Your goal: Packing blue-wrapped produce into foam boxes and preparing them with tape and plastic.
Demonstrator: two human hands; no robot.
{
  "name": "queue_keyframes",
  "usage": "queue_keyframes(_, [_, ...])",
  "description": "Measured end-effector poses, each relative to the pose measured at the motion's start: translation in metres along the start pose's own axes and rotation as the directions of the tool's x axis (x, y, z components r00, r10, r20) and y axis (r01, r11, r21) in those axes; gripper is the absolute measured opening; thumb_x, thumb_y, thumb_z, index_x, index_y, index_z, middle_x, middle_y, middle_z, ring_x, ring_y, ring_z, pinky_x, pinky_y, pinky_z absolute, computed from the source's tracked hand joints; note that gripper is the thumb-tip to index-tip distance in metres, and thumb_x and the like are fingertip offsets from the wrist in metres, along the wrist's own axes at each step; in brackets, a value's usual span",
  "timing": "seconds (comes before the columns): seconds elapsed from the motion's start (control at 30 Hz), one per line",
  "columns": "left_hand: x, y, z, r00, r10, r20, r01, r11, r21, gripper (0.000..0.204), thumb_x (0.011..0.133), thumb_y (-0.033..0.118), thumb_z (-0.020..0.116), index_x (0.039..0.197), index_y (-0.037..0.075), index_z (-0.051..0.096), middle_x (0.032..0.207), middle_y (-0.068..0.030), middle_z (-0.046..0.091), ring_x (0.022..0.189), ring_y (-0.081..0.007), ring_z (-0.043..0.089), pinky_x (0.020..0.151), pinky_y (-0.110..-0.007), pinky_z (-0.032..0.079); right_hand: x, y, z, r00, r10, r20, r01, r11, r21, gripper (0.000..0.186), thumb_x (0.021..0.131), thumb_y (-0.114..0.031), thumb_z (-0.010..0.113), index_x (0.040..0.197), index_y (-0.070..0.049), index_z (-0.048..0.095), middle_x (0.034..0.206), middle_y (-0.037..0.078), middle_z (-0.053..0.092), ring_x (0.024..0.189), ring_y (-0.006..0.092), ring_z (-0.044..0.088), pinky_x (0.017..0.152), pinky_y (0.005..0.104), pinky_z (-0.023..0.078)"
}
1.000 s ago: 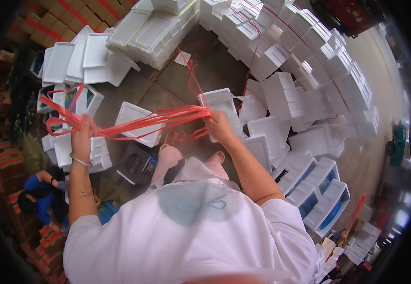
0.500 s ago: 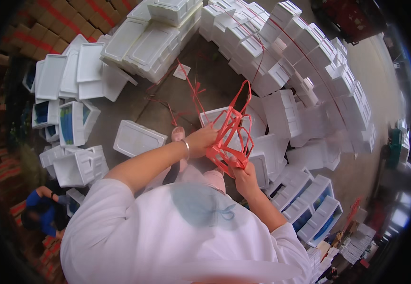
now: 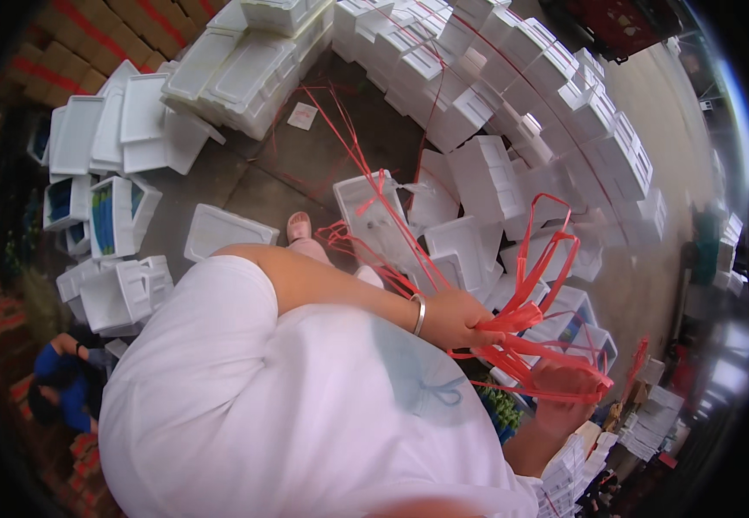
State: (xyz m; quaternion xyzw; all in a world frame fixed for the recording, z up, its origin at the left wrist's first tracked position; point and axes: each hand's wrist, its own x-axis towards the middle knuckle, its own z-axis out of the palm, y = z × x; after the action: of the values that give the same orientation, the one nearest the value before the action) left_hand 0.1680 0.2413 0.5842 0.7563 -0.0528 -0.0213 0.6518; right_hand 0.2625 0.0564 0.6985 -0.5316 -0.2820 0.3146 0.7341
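Observation:
A loose bundle of red plastic strapping [image 3: 521,321] stretches between my two hands, out to the right of my body. My left hand [image 3: 459,319], with a silver bangle at its wrist, is closed around the gathered strands. Some loops stand up above it, and long strands trail back over a white foam box [image 3: 366,207] on the floor. Farther right and nearer my body, my right hand [image 3: 564,395] is a bit blurred by motion; strands run across it and its fingers look curled round them.
White foam boxes [image 3: 478,181] rise in a strapped stack at the right. More boxes and lids [image 3: 146,121] stand at the left, some holding blue-green contents. Cardboard cartons [image 3: 90,43] fill the far left. A person in blue [image 3: 68,380] crouches at the lower left. Strap strands lie on the floor.
Both hands have swung right and toward my body with the strapping, and they are farther apart. The bundle is spread out, its strands trailing behind my left hand.

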Motion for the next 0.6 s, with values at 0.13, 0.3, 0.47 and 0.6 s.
queue_keyframes(0.13, [0.007,0.042,0.023,0.986,-0.159,0.051,0.166,0.888,-0.429,0.042,0.093,0.039,0.050,0.075,0.003,0.057,0.057,-0.0039,0.050,0.054,-0.0163,0.049,0.053,-0.034,0.039,-0.020,-0.018,-0.053,0.994,-0.075,0.085,0.069,0.995,0.068,0.047,0.093,-0.043,0.048,0.063,-0.007,0.047,0.059,0.007,0.050,0.051,0.0198,0.045,0.054,0.0374,0.037])
queue_keyframes(0.3, [-0.052,0.089,-0.029,0.870,-0.257,-0.420,-0.203,0.589,-0.782,0.039,0.095,0.033,0.049,0.065,0.012,0.038,0.054,0.0046,0.023,0.052,-0.0081,0.023,0.052,-0.026,0.023,0.061,0.054,-0.114,0.948,0.128,0.291,-0.106,0.990,-0.091,0.066,0.077,-0.038,0.070,0.124,0.005,0.051,0.125,0.020,0.055,0.119,0.0312,0.050,0.103,0.0422,0.034])
queue_keyframes(0.47, [-0.190,0.119,-0.042,0.436,-0.236,-0.869,-0.558,0.686,-0.466,0.049,0.099,0.036,0.036,0.055,0.018,0.022,0.047,0.0057,0.018,0.043,-0.0090,0.012,0.044,-0.027,0.018,0.122,0.213,0.028,0.767,0.184,0.615,0.418,0.585,-0.695,0.110,0.058,-0.024,0.084,0.144,-0.001,0.019,0.147,0.023,0.021,0.137,0.0352,0.023,0.110,0.0400,0.025])
queue_keyframes(0.6, [-0.247,0.128,0.010,0.314,-0.283,-0.906,-0.560,0.715,-0.418,0.051,0.099,0.038,0.033,0.054,0.019,0.021,0.046,0.0063,0.018,0.041,-0.0093,0.012,0.044,-0.026,0.018,0.143,0.268,0.196,0.360,-0.103,0.927,0.863,0.413,-0.289,0.104,0.060,-0.031,0.080,0.143,-0.007,0.022,0.148,0.016,0.023,0.137,0.0355,0.021,0.112,0.0452,0.020])
